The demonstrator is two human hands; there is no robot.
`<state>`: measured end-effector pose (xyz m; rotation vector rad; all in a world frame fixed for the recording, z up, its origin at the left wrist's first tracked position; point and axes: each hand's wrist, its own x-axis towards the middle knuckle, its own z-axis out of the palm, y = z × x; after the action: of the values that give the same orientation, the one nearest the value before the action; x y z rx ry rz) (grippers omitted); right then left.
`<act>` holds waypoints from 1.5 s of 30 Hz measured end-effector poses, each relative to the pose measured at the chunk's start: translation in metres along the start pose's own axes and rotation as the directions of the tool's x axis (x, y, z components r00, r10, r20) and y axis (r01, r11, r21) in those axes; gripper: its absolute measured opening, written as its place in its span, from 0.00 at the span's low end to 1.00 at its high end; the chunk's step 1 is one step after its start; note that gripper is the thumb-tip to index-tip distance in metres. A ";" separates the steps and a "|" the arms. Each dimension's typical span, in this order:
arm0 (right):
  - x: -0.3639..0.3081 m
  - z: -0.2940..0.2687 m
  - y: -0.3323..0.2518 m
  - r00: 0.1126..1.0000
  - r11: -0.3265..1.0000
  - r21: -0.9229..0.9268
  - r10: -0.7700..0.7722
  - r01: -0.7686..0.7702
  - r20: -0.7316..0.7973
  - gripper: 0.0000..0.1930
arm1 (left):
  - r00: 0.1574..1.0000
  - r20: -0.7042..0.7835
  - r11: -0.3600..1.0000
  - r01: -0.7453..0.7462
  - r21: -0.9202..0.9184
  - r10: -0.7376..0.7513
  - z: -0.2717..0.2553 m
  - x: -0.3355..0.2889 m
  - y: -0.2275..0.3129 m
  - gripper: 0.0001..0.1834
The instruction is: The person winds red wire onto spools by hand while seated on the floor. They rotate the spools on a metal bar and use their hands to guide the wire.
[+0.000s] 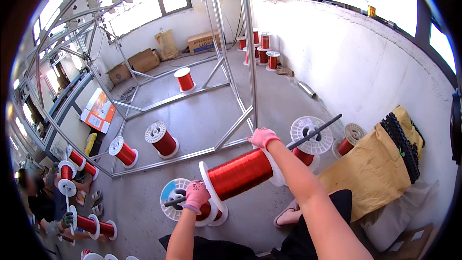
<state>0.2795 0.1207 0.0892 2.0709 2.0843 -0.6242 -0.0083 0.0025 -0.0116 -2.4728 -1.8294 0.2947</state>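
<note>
A large spool of red wire (240, 173) with white flanges hangs tilted in front of me, a dark rod (317, 131) running through its core and sticking out at both ends. My left hand (197, 195), in a pink glove, is closed around the rod beside the left flange. In a matching glove, my right hand (264, 138) grips the upper rim of the right flange, its fingers partly hidden. Beneath the left end stand a white-flanged spool (175, 192) with a blue patch and further red spools. Another upright spool (312, 135) sits behind the rod's right end.
A metal frame (192, 155) stands ahead, with red spools (163, 140) in and around it. More spools (263, 53) are grouped by the far wall. At right lie brown sacks (356, 173). A co-worker's gloved hand (66, 220) touches spools at lower left.
</note>
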 end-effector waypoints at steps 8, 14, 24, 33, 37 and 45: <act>-0.128 0.156 0.047 0.640 0.739 0.523 0.164 0.425 -0.751 0.12 | 0.999 0.025 0.997 -0.038 0.065 0.036 -0.009 -0.006 0.002 0.10; -0.126 0.305 0.123 0.944 0.902 0.383 0.283 -0.201 -0.170 0.15 | 0.982 -0.180 0.992 -0.072 -0.104 0.053 0.003 0.000 0.001 0.12; -0.130 0.268 0.117 0.871 0.717 0.695 0.374 -0.054 -0.319 0.20 | 1.000 -0.012 1.000 -0.015 0.003 0.015 0.013 0.002 -0.005 0.11; -0.118 0.253 0.118 0.828 0.663 0.748 0.421 -0.002 -0.370 0.20 | 0.997 -0.060 0.999 -0.039 -0.028 0.038 0.009 0.000 -0.002 0.11; -0.100 0.164 0.106 0.589 0.524 0.732 0.449 0.435 -0.672 0.17 | 0.997 -0.069 1.000 -0.026 -0.017 0.024 0.004 -0.002 0.001 0.12; 0.003 0.013 0.041 0.960 0.880 0.466 0.043 0.096 -0.278 0.23 | 0.992 -0.088 0.995 -0.081 0.051 0.086 -0.003 -0.007 0.002 0.11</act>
<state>0.3169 0.1170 0.0685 2.5248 2.2935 -0.9865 -0.0075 -0.0041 -0.0077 -2.4914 -1.6684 0.2243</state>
